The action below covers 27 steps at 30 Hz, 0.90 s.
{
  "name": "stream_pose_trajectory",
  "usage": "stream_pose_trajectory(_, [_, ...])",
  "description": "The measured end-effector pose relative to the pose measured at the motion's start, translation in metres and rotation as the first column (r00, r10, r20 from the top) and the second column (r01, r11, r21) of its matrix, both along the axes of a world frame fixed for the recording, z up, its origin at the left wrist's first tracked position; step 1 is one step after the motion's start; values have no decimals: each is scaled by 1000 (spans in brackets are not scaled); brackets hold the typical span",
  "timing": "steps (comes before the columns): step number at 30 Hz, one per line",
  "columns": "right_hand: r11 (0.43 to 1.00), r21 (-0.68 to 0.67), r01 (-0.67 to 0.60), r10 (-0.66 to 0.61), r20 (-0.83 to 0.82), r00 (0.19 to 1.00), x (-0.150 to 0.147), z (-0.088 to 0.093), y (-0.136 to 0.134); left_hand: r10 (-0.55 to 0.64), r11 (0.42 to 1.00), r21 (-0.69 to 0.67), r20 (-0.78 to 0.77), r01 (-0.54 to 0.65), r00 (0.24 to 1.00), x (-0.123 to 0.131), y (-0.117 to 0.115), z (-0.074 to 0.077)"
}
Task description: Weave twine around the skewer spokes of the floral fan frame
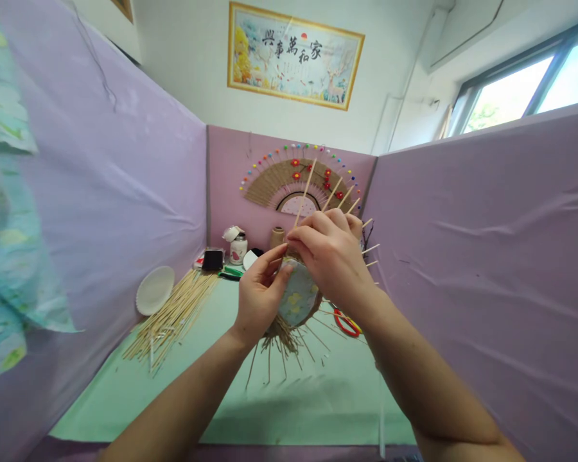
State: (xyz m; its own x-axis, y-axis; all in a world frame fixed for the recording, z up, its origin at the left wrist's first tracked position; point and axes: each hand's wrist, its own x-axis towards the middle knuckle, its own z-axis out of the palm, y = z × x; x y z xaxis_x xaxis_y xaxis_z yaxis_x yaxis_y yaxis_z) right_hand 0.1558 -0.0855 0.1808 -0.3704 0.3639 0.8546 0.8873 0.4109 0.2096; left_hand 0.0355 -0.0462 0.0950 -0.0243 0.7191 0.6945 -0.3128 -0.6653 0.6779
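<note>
In front of me is a round craft piece point(296, 300) with pale blue floral cloth on its face and a brown rim. Thin wooden sticks radiate from its edge, and a frayed brown tuft point(283, 335) hangs below. My left hand point(261, 296) grips its upper left edge between thumb and fingers. At the top of the rim, my right hand point(331, 251) is closed, fingertips pinched around the base of a long upright wooden stick point(307, 189). Its fingers partly hide the rim and the exact spot where the stick meets it.
On the green tabletop point(212, 372) lie a bundle of loose sticks point(178, 314), a white dish point(155, 290) and red-handled scissors point(345, 323). A jar point(238, 249), a twine spool point(277, 237) and a black pad point(212, 260) stand behind. Purple cloth panels point(462, 256) enclose the sides; a fan decoration point(270, 183) hangs behind.
</note>
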Motion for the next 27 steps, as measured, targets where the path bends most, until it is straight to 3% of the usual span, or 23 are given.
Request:
stream_pose_trajectory(13, [994, 19, 106, -107, 89, 990, -2, -3, 2, 10, 1000, 25, -5, -10, 1000, 3, 1, -2])
stream_pose_trajectory(27, [997, -8, 81, -81, -48, 996, 3, -17, 5, 16, 999, 29, -14, -16, 1000, 4, -1, -2])
